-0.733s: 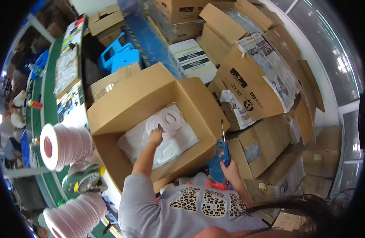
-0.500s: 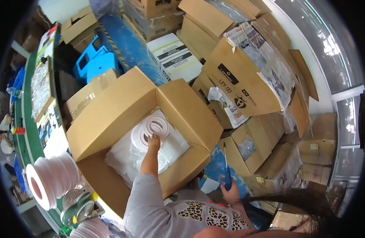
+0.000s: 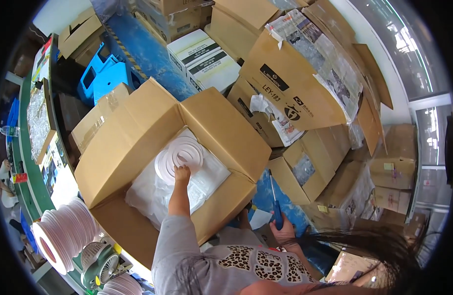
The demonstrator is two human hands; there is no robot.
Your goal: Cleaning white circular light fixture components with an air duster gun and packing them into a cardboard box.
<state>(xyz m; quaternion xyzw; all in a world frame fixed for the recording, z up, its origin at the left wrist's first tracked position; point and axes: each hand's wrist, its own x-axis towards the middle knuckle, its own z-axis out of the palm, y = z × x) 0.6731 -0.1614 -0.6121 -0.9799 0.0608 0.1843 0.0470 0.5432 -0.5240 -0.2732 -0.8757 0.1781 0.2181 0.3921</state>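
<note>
A large open cardboard box [image 3: 138,128] stands before me, lined with clear plastic. Inside lies a white flat reel [image 3: 179,156] on the plastic bag [image 3: 207,182]. My left hand [image 3: 181,175] reaches down into the box and grips the near edge of the white reel. My right hand [image 3: 281,231] hangs low beside the box, closed around a blue-handled screwdriver [image 3: 275,209] whose shaft points up and away.
More cardboard boxes [image 3: 295,88] crowd the right and far side, some stuffed with newspaper. White cartons [image 3: 202,59] and a blue plastic stool [image 3: 103,78] sit on the blue floor. At left runs a green-edged workbench [image 3: 25,162] with stacked white reels [image 3: 64,236].
The view has shifted, so the box sits closer and more central. My left hand stays on the white reel in the box; my right hand, still holding the screwdriver, has dropped lower.
</note>
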